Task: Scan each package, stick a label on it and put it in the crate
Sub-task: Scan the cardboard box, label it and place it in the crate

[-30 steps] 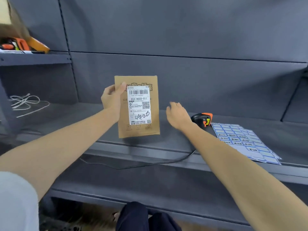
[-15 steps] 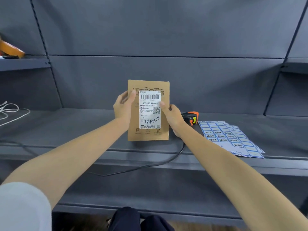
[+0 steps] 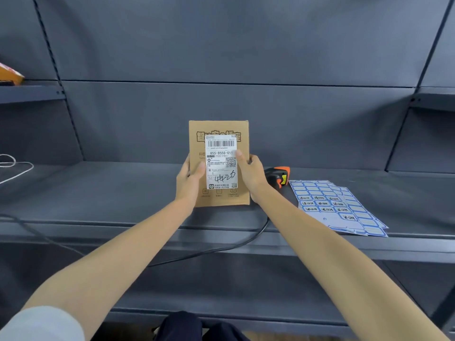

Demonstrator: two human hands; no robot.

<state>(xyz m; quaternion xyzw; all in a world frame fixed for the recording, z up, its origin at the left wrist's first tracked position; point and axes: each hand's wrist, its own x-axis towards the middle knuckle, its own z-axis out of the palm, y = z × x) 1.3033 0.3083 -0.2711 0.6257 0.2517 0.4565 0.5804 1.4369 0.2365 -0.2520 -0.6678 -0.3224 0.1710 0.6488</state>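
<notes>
A flat brown cardboard package (image 3: 219, 129) with a white shipping label facing me stands upright over the grey shelf (image 3: 110, 193). My left hand (image 3: 188, 180) grips its left edge, thumb on the front. My right hand (image 3: 251, 173) grips its right edge, thumb on the label. Just behind my right hand lies a black and orange barcode scanner (image 3: 279, 177). Sheets of blue-bordered stickers (image 3: 332, 203) lie on the shelf to the right. No crate is in view.
The scanner's black cable (image 3: 209, 252) hangs over the shelf's front edge. A white cord (image 3: 14, 166) lies at the far left. An orange item (image 3: 9, 75) sits on the upper left shelf. A lower shelf runs beneath.
My right hand came in from beside the scanner and took the package's right edge. The package has shifted right, lower and more centred, held in both hands.
</notes>
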